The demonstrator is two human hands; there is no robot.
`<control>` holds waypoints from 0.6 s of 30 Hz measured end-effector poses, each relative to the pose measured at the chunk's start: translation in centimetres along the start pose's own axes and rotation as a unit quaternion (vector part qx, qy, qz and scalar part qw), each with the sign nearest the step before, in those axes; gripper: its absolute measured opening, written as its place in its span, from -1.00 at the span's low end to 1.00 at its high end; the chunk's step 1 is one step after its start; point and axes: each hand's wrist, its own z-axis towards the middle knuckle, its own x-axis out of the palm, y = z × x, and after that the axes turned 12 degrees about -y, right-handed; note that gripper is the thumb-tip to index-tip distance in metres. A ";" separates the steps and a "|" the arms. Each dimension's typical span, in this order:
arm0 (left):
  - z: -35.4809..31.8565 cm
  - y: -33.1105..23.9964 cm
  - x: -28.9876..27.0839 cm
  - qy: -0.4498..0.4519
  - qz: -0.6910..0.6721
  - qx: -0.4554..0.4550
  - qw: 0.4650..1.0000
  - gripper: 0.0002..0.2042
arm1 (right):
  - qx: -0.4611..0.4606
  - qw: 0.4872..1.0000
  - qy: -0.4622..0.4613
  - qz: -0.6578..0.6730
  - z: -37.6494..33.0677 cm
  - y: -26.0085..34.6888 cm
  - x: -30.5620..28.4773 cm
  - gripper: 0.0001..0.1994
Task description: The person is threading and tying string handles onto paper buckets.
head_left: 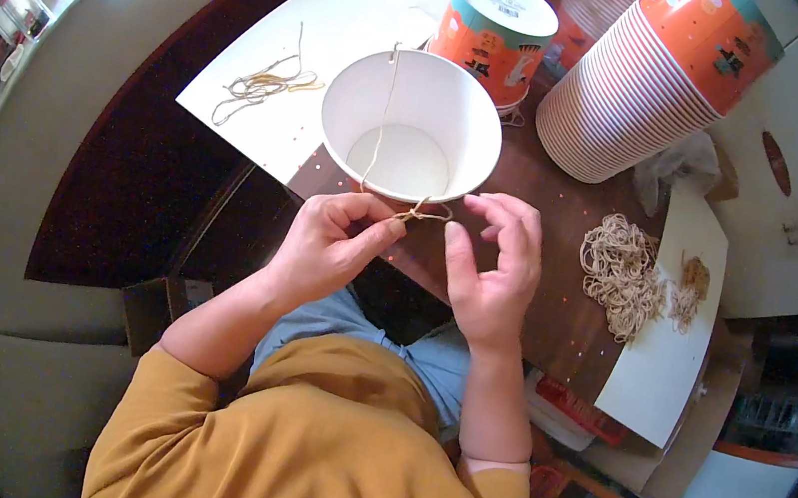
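Note:
A paper bucket (466,122), white inside, stands open-topped on the table in front of me. A thin beige cord (385,111) passes through a hole at its far rim, crosses the opening and comes to the near rim. There the cord forms a small loop or loose knot (417,214). My left hand (329,245) pinches the cord at that knot between thumb and fingers. Beside the loop's right end, my right hand (497,272) has thumb and fingers apart; whether its thumb tip touches the cord I cannot tell.
Behind the bucket stands an upside-down orange and green bucket (491,45). A tall leaning stack of nested buckets (632,88) is at the back right. Cut cords (264,85) lie on the white board to the left. A heap of cord (620,275) sits at the right.

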 end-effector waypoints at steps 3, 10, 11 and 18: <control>0.1 -0.3 0.1 0.007 0.012 -0.018 1.000 -0.85 | -0.150 0.988 0.032 -0.033 0.7 0.2 0.3 -0.70; 0.2 0.4 -0.1 0.012 -0.045 -0.021 0.999 -0.84 | -0.203 0.976 0.048 -0.063 0.7 0.1 1.0 -0.80; 0.1 -0.3 -0.1 0.017 -0.076 -0.063 0.995 -0.83 | -0.209 0.974 0.055 -0.067 0.6 0.0 0.8 -0.79; 0.3 0.2 0.3 0.021 -0.037 -0.013 0.999 -0.80 | -0.237 0.968 0.068 -0.052 0.6 0.6 0.6 -0.78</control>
